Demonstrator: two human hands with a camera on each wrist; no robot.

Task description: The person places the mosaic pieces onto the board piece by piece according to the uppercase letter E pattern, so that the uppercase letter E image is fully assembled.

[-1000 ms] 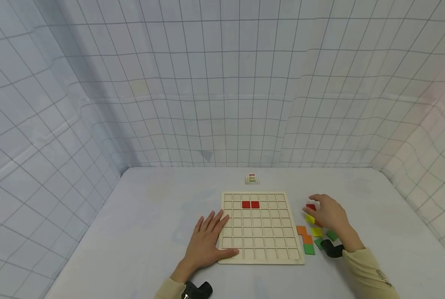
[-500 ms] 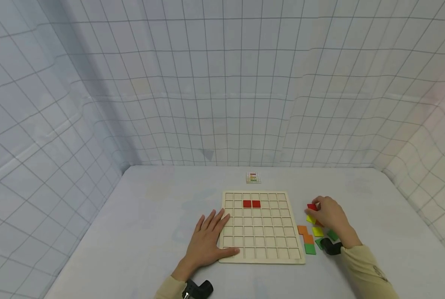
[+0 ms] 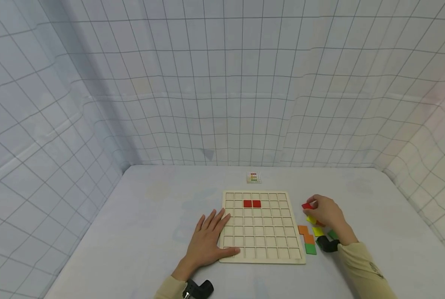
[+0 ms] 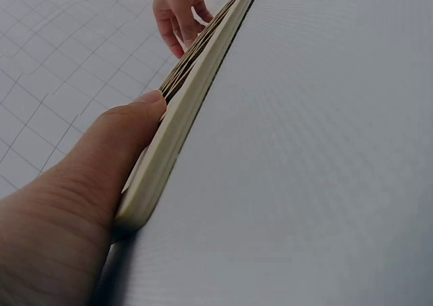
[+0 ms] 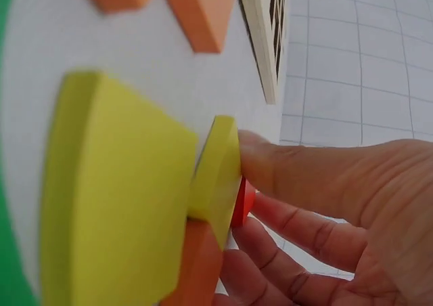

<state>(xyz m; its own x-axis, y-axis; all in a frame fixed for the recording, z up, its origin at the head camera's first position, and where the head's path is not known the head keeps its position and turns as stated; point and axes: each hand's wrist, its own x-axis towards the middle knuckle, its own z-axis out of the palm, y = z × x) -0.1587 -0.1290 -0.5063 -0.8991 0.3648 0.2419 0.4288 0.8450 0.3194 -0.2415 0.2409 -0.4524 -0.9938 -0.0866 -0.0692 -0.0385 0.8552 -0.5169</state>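
A pale gridded board [image 3: 261, 231] lies on the table, with two red tiles [image 3: 252, 204] side by side in its second row. The left hand [image 3: 204, 243] rests spread on the board's left edge, its thumb over the lower left corner; the left wrist view shows that thumb [image 4: 88, 164] against the rim. To the board's right, the right hand [image 3: 325, 211] pinches a red tile [image 3: 306, 206] between thumb and fingers. In the right wrist view the red tile [image 5: 243, 203] is partly hidden behind a yellow tile [image 5: 220, 177], by the right hand [image 5: 325, 218].
Loose orange tiles [image 3: 303, 229], yellow tiles [image 3: 318, 231] and green tiles [image 3: 310, 249] lie between the board and the right forearm. Behind the board is a small card with a coloured grid pattern [image 3: 254, 177]. A gridded white curtain [image 3: 222, 104] surrounds the table's back and sides.
The right hand has closed its thumb and fingers on the red tile and moved it slightly left. The left hand stays on the board.
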